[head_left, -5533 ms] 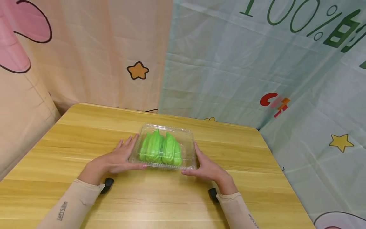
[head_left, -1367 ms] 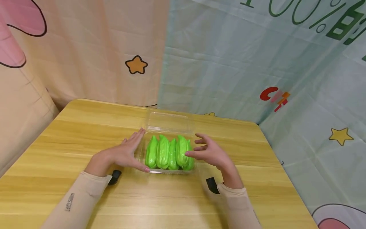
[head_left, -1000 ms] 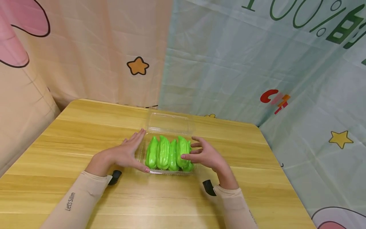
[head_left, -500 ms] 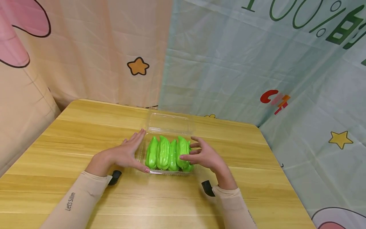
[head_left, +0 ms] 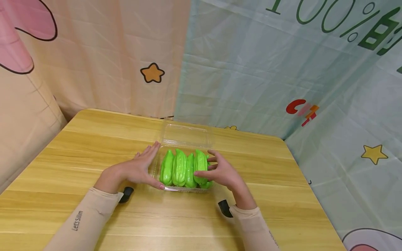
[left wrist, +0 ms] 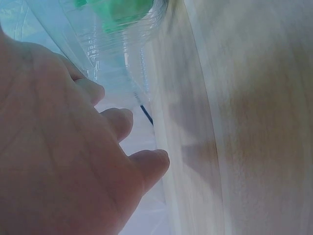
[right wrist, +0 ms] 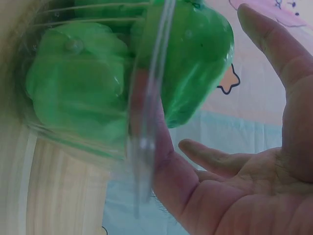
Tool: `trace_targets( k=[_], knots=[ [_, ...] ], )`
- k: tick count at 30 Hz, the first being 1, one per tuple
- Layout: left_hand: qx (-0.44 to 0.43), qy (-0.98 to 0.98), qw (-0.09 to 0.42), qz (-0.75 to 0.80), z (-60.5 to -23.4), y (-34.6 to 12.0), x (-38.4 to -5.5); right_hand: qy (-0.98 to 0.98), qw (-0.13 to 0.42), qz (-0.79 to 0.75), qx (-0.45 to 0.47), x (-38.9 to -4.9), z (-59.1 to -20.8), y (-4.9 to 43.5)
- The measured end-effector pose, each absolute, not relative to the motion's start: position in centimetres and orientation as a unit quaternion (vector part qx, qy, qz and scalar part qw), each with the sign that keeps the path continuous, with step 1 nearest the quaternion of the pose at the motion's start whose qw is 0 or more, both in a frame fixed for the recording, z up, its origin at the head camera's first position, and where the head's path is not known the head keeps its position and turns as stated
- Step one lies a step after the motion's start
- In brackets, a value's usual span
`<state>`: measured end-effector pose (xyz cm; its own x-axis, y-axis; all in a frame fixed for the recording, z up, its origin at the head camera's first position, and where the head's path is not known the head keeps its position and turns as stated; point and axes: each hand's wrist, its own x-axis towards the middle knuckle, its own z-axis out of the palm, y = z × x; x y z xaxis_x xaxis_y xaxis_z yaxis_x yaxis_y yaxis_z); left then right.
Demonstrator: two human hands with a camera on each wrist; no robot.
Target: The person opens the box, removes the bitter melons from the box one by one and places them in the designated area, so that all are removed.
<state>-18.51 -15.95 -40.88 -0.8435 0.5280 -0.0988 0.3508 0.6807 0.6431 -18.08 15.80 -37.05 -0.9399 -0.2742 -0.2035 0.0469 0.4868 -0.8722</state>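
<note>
A clear plastic clamshell box (head_left: 188,189) sits on the table, its lid (head_left: 187,135) folded back at the far side. Inside lie several glossy, ridged, long green fruits (head_left: 179,168) in a row, points toward the back. My left hand (head_left: 135,170) rests spread at the box's left side, thumb at the front corner. Over the right end hovers my right hand (head_left: 223,170), thumb above a raised green fruit (head_left: 200,164) and fingers behind it. In the right wrist view the thumb stands apart from that fruit, and one finger (right wrist: 146,112) reaches inside the rim.
The wooden table (head_left: 169,223) runs back to a printed curtain (head_left: 238,76). More curtain hangs along both sides. A black strap piece (head_left: 126,194) sits at the left wrist and another (head_left: 225,208) at the right.
The lid, shut over the fruits 5.5 seconds ago, is now open at the back. Lately my right hand has edged left over the rightmost fruits; my left hand has stayed put.
</note>
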Motion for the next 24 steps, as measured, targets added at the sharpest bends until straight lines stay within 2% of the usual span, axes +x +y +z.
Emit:
trace_targets(
  k=[9,24],
  knots=[
    [0.246,0.9,0.139,0.331,-40.53,-15.94,-18.16,0.869,0.128,-0.471,-0.081,-17.93,-37.67,15.17],
    [0.244,0.902,0.14,0.327,-40.61,-15.97,-18.16,0.868,0.127,-0.473,-0.087,-17.85,-37.46,14.77]
  ],
)
